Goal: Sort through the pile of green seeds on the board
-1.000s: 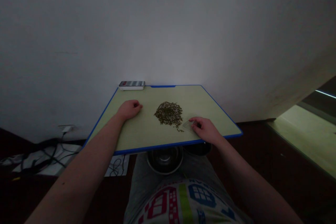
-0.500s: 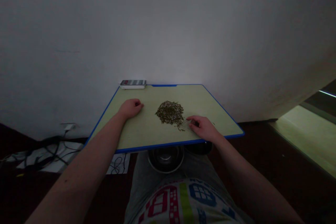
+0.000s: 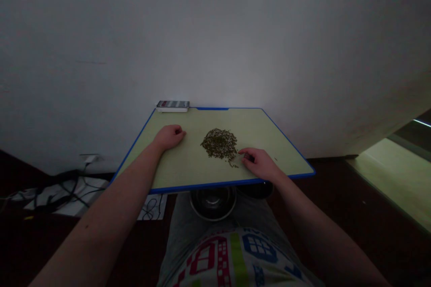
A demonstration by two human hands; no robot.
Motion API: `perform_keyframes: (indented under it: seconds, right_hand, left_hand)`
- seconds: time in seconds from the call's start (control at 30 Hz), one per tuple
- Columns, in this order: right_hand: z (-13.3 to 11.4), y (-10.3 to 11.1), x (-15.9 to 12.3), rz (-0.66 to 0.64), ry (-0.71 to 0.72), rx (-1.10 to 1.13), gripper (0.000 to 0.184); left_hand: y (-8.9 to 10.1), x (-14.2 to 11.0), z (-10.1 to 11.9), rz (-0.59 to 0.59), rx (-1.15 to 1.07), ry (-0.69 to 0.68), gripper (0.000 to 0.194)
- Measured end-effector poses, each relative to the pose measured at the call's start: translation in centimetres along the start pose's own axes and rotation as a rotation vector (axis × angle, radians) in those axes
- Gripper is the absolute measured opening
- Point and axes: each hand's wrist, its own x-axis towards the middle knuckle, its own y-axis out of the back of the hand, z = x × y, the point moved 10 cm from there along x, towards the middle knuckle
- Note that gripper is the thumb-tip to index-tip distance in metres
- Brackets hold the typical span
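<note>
A loose heap of small brown and pale grains or seeds [image 3: 219, 143] lies on a cream board with a blue rim [image 3: 188, 170]. A few stray grains trail off its near right side. Left of the heap, my left hand [image 3: 169, 136] rests on the board, fingers curled closed, with nothing showing in them. My right hand [image 3: 257, 161] is at the heap's near right edge, fingers bent and pinched round a thin clear sheet-like piece. That piece is very faint now, and its exact kind cannot be made out.
A phone [image 3: 173, 104] lies on a white block at the board's far left corner, against the wall. Below the near edge sit a metal bowl [image 3: 213, 215] on my lap and a dark bowl [image 3: 256, 189]. Cables and a power plug [image 3: 90, 158] are at left.
The right hand has shifted slightly left towards the heap with the clear piece, which shows less plainly now. My left hand stays closed in place. The whole view has drifted a little.
</note>
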Motion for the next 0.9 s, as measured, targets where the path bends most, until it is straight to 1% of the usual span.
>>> perform_keyframes:
  seconds: [0.17, 0.37, 0.57, 0.9]
  right_hand:
    - [0.0, 0.0, 0.4, 0.002, -0.007, -0.017, 0.031]
    - [-1.0, -0.3, 1.1, -0.005, 0.017, -0.058, 0.031]
    - [-1.9, -0.9, 1.8, -0.048, 0.061, -0.058, 0.033]
    - [-2.0, -1.5, 1.4, -0.093, 0.082, 0.009, 0.035]
  left_hand:
    - [0.0, 0.0, 0.0, -0.002, -0.001, -0.004, 0.035]
    - [-0.1, 0.1, -0.1, 0.003, 0.013, -0.005, 0.035]
    - [-0.1, 0.1, -0.1, 0.004, 0.017, -0.002, 0.036]
    - [0.0, 0.0, 0.0, 0.000, -0.010, -0.005, 0.035]
